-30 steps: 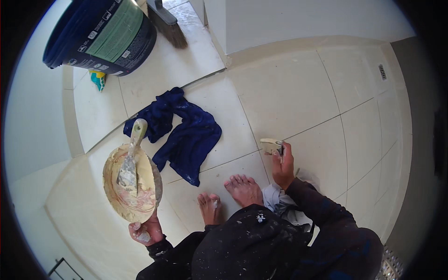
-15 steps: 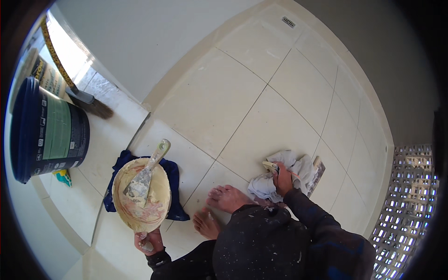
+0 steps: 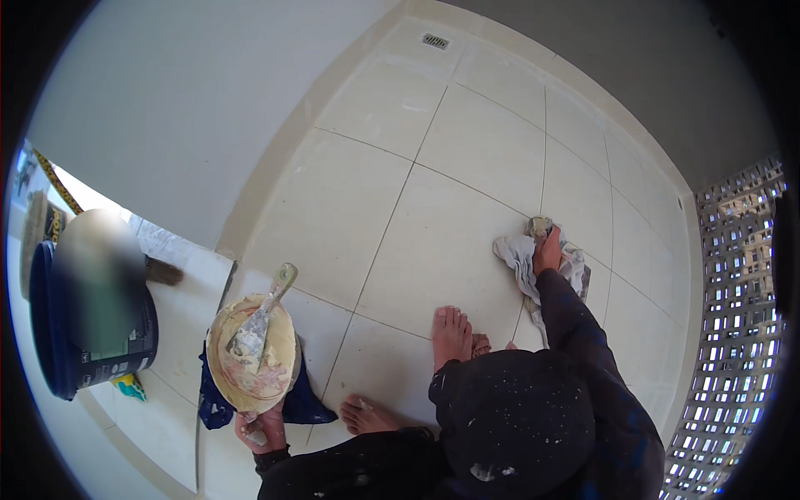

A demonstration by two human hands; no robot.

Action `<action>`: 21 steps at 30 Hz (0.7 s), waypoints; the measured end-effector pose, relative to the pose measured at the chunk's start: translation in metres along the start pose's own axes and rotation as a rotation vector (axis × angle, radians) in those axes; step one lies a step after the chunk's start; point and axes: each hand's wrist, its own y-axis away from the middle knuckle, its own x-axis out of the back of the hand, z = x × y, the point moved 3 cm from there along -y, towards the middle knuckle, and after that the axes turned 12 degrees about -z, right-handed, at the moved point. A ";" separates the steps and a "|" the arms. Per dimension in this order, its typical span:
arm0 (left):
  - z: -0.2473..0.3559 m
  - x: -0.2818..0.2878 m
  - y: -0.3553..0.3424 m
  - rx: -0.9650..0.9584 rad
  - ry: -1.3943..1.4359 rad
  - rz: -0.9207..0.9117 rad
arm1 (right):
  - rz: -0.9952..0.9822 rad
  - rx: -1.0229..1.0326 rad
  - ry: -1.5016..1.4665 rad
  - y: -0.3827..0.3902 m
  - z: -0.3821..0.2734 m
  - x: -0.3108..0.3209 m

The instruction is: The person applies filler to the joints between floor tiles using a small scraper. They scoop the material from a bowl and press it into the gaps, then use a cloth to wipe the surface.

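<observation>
At the lower left, my left hand [image 3: 262, 429] is closed on the near end of a pan [image 3: 293, 346] smeared with cream-coloured paste. A putty knife [image 3: 250, 335] with a pale green handle lies in it, its blade coated with paste and its handle over the far rim. Out to the right, my right hand [image 3: 547, 252] grips a crumpled grey-white rag [image 3: 518, 257] just above the tiled floor. A small beige lump [image 3: 540, 226] shows by its fingertips; its kind is unclear. Beneath the pan is a dark blue cloth [image 3: 310, 398].
A dark blue bucket [image 3: 108, 367] stands at the left, partly blurred, near a brush head [image 3: 164, 272]. White walls [image 3: 192, 108] enclose the tiled floor [image 3: 467, 208], with a drain grate [image 3: 435, 42] at the far end. A perforated block screen [image 3: 721, 317] runs along the right. My bare feet [image 3: 451, 335] rest below.
My right hand has moved farther out with the rag, which is now bunched and partly hanging. My right foot has stepped forward and right. The pan remains in my left hand.
</observation>
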 end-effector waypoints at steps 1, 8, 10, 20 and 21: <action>0.000 -0.006 -0.010 0.005 0.005 -0.009 | 0.159 -0.063 -0.109 0.004 0.007 0.003; -0.004 -0.006 -0.041 0.011 0.065 -0.177 | 0.011 0.024 -0.895 0.146 -0.088 -0.003; -0.011 -0.009 -0.046 0.021 0.058 -0.226 | -0.186 0.044 -0.537 0.223 -0.084 -0.029; -0.004 -0.013 -0.051 0.022 0.090 -0.088 | -0.157 -0.146 -0.540 0.257 -0.080 -0.059; -0.002 -0.012 -0.052 0.024 0.059 -0.078 | -0.071 -0.130 -0.485 0.244 -0.075 -0.039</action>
